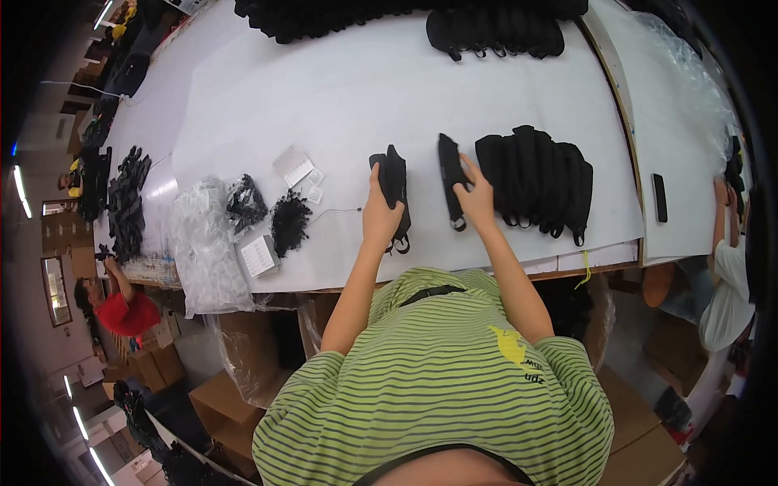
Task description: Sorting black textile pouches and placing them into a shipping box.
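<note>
Holding black cloth (395, 176) in the left hand (381, 212) and a black strip (449, 172) in the right hand (478, 196), near the front edge of the table (308, 89).

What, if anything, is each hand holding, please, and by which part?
The left hand holds a black looped fabric piece by its left side; the right hand holds another black piece by its right edge, both about mid-length.

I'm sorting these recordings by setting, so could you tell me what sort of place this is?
Probably a factory workroom: black items lined up on a table, plastic bags and cardboard boxes.
</note>
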Available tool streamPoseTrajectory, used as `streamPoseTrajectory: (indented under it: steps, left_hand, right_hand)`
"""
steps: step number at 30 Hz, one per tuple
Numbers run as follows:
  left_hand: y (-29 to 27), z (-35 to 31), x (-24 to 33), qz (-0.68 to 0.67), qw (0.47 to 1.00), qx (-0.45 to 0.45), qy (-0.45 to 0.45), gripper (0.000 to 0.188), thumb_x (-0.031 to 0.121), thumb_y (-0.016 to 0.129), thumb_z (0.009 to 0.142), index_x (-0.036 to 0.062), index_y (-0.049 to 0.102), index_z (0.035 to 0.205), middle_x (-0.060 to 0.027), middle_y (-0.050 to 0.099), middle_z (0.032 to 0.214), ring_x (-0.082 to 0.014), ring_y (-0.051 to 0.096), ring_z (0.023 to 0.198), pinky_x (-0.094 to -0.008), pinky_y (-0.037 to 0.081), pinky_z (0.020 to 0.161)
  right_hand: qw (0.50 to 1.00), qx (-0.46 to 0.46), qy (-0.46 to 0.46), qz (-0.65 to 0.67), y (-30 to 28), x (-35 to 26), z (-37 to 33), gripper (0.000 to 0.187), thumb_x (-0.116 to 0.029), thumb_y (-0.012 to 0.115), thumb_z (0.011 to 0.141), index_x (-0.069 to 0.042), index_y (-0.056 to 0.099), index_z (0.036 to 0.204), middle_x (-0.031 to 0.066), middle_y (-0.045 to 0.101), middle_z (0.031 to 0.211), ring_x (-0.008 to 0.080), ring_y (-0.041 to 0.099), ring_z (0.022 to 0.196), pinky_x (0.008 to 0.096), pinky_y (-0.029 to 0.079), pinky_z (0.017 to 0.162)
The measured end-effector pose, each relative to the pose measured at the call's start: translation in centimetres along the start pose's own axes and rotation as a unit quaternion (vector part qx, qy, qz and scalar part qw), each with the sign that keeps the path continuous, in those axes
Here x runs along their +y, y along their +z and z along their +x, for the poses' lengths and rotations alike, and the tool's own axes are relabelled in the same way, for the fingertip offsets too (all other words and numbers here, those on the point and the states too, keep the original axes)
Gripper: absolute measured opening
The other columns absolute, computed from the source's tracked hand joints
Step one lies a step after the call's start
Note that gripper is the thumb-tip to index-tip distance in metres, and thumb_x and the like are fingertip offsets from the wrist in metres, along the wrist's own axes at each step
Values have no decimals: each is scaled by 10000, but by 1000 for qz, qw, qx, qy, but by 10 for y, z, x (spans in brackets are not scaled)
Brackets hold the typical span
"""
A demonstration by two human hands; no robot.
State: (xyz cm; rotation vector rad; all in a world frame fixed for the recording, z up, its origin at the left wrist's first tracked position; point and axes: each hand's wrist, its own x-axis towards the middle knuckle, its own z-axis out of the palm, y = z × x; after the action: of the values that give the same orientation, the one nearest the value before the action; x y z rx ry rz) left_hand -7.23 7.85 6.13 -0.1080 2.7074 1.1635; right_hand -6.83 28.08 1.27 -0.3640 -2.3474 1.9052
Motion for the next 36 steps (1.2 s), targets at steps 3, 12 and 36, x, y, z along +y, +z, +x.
streamPoseTrajectory:
  steps: [3,12,36]
  left_hand:
    - [7,-16,-9,-12,999,-30,-17,948,69,630,746,168,46,1486,-253,582,1176,-446,609,954,-456,510,782]
    - [25,1,-62,-337,934,-62,-98,744,281,571,939,57,120,1486,-242,473,1327,-288,535,1159,-337,420,976]
    - [33,7,-40,-109,990,20,-91,889,453,740,749,30,284,1384,-230,582,1204,-359,586,1095,-393,459,920]
  right_hand:
    - [994,-101,31,41,44,-5,-25,656,-60,580,742,-101,440,1381,250,583,1210,330,596,1109,368,466,939]
    - [969,-142,165,115,62,27,-36,582,-332,601,917,-83,414,1409,117,634,1115,160,597,1019,282,461,884]
    - [889,70,-86,-445,-54,22,8,645,-139,710,706,-121,491,1313,131,563,1038,260,559,885,369,454,799]
